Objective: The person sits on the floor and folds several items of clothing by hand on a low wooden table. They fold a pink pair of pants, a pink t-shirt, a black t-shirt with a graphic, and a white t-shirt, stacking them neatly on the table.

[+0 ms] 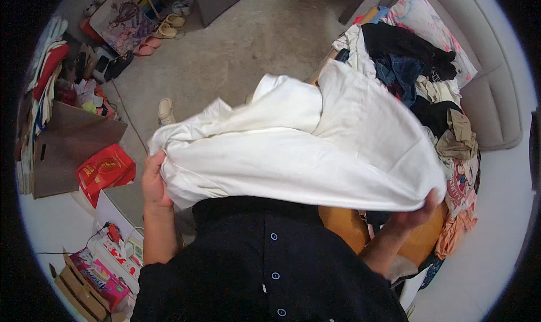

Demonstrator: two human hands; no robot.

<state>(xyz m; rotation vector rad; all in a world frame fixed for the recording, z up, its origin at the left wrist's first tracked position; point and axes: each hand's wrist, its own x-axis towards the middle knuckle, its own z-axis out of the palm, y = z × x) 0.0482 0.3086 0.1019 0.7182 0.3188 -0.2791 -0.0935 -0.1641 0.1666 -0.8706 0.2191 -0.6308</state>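
A white cloth garment [270, 161] is stretched sideways in front of my body, its far part billowing up on the right. My left hand [157, 180] grips its bunched left end, the thumb on top of the fabric. At the lower right corner, my right hand [422, 210] holds the other end; its fingers are blurred and partly hidden by the cloth. Which kind of garment it is, I cannot tell. Beyond my right hand lies a heap of mixed clothes, with a black garment [397, 43], blue denim [399, 75] and an orange garment [456, 233].
A padded grey headboard or backrest [486, 89] and a patterned pillow [427, 30] stand behind the heap. To the left are a red bag [105, 170], a brown board [76, 148] and an open cardboard box [80, 292]. Several shoes, including pink clogs [146, 46], lie on the concrete floor [236, 47].
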